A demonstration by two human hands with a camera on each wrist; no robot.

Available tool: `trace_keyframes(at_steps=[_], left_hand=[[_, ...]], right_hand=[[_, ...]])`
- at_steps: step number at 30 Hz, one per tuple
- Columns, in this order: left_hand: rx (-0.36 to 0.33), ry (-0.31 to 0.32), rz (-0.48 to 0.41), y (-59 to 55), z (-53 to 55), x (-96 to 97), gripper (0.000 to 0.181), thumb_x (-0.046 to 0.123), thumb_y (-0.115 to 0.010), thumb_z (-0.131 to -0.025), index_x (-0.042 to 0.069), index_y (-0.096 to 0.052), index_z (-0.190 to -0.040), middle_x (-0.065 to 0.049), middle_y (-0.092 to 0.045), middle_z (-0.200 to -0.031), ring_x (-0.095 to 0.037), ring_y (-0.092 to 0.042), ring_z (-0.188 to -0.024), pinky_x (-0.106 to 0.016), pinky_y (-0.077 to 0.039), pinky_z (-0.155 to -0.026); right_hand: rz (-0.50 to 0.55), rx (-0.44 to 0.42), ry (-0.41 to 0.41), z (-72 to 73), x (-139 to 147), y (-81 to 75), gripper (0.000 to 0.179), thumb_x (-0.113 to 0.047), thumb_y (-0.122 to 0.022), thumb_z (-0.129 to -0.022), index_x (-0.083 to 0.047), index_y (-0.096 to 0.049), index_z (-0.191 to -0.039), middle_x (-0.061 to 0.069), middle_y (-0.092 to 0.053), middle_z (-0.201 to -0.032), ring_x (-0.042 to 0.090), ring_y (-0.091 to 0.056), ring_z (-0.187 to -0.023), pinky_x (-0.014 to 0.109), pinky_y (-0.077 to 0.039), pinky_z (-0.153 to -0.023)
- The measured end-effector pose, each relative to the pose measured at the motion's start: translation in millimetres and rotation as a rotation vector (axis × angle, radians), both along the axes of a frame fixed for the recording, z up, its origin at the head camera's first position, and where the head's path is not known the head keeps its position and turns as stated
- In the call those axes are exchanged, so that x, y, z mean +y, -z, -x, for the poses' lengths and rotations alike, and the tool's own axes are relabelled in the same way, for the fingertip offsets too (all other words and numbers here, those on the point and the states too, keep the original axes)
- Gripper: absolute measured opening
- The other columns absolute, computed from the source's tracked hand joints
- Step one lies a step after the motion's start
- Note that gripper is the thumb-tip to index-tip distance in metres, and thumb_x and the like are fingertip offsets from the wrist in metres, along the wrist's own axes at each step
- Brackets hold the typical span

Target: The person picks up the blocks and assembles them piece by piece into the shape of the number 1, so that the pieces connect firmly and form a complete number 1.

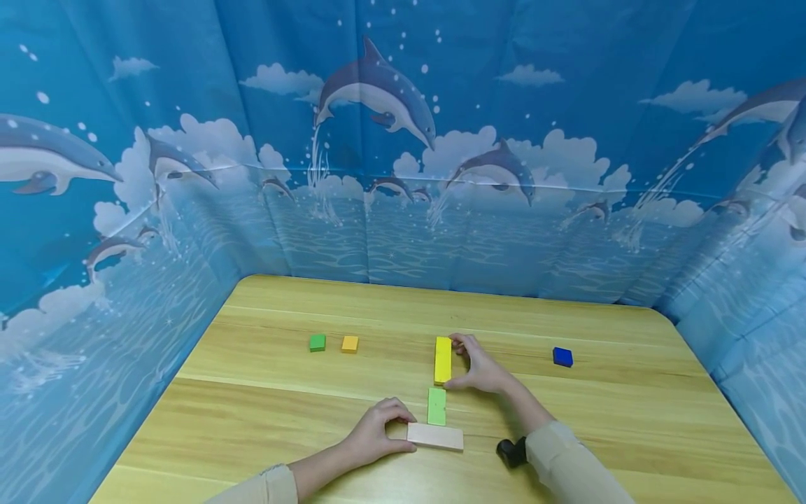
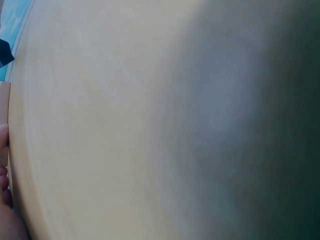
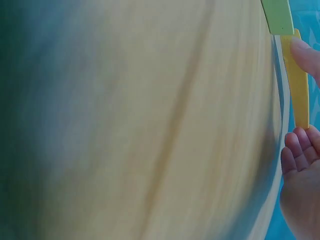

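A long yellow block lies lengthwise away from me on the table. My right hand grips it from the right, thumb at its near end and fingertips at its far end. Just below it lies a light green block, with a plain wooden block set crosswise at the near end of the green one. My left hand pinches the wooden block's left end between thumb and fingers. The right wrist view shows thumb and fingers at opposite ends of the yellow block. Only an edge of the wooden block appears in the left wrist view.
A green block and an orange block lie at the back left of the wooden table. Toward the right is a dark blue block. A black device sits by the right sleeve. Dolphin-printed curtains surround the table.
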State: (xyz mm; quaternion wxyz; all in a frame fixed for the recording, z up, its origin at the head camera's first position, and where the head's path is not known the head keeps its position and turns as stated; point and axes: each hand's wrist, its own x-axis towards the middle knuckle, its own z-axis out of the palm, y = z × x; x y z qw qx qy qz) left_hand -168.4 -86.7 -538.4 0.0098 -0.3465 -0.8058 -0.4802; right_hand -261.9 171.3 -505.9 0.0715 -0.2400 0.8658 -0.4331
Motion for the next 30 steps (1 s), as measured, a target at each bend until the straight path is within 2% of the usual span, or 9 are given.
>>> trace_keyframes(at_steps=[5, 8, 14, 18, 25, 30], left_hand=[[-0.007, 0.004, -0.002, 0.7, 1.0, -0.4, 0.032, 0.025, -0.078, -0.07, 0.013, -0.065, -0.097, 0.002, -0.06, -0.091, -0.015, -0.054, -0.085, -0.022, -0.046, -0.076], [-0.02, 0.004, 0.007, -0.6, 1.0, -1.1, 0.032, 0.027, -0.078, -0.071, 0.014, -0.065, -0.097, 0.005, -0.06, -0.092, -0.011, -0.053, -0.086, -0.021, -0.046, -0.077], [0.008, 0.016, -0.002, 1.1, 2.9, -1.9, 0.031, 0.026, -0.077, -0.071, 0.013, -0.065, -0.097, 0.007, -0.059, -0.092, -0.004, -0.052, -0.086, -0.02, -0.046, -0.077], [0.008, 0.018, -0.004, 0.8, 3.6, -2.3, 0.031, 0.026, -0.078, -0.071, 0.013, -0.065, -0.097, 0.008, -0.059, -0.092, -0.002, -0.051, -0.086, -0.02, -0.046, -0.077], [0.008, 0.02, -0.005, -0.4, 4.0, -2.4, 0.032, 0.025, -0.078, -0.07, 0.013, -0.065, -0.097, 0.008, -0.059, -0.093, -0.003, -0.051, -0.086, -0.02, -0.046, -0.077], [-0.001, 0.022, -0.003, -0.9, 4.0, -2.6, 0.031, 0.025, -0.078, -0.071, 0.013, -0.066, -0.097, 0.008, -0.059, -0.093, -0.003, -0.051, -0.087, -0.019, -0.047, -0.077]], right_hand=[[-0.012, -0.024, -0.004, 0.0, -4.2, -0.6, 0.091, -0.024, -0.083, -0.066, 0.002, -0.03, -0.135, 0.015, -0.039, -0.122, 0.03, -0.041, -0.112, 0.046, -0.033, -0.099], [-0.028, -0.021, -0.005, 0.3, -5.8, -0.2, 0.09, -0.025, -0.082, -0.066, 0.003, -0.031, -0.135, 0.015, -0.04, -0.122, 0.03, -0.041, -0.111, 0.046, -0.034, -0.098], [-0.049, -0.019, -0.008, 1.1, -7.3, 0.8, 0.089, -0.022, -0.082, -0.067, 0.004, -0.031, -0.135, 0.017, -0.04, -0.123, 0.03, -0.041, -0.111, 0.047, -0.034, -0.097], [-0.038, -0.048, 0.0, 1.3, -7.9, -0.7, 0.089, -0.019, -0.082, -0.066, 0.004, -0.031, -0.135, 0.017, -0.04, -0.124, 0.032, -0.04, -0.112, 0.049, -0.033, -0.097], [-0.057, -0.083, 0.031, 3.8, -7.4, 2.7, 0.094, -0.031, -0.083, -0.064, -0.002, -0.032, -0.136, 0.01, -0.04, -0.125, 0.026, -0.039, -0.114, 0.044, -0.032, -0.1], [-0.066, -0.142, 0.04, 3.2, -8.0, -1.7, 0.085, -0.029, -0.075, -0.074, -0.001, -0.028, -0.139, 0.015, -0.037, -0.13, 0.03, -0.037, -0.119, 0.047, -0.029, -0.102]])
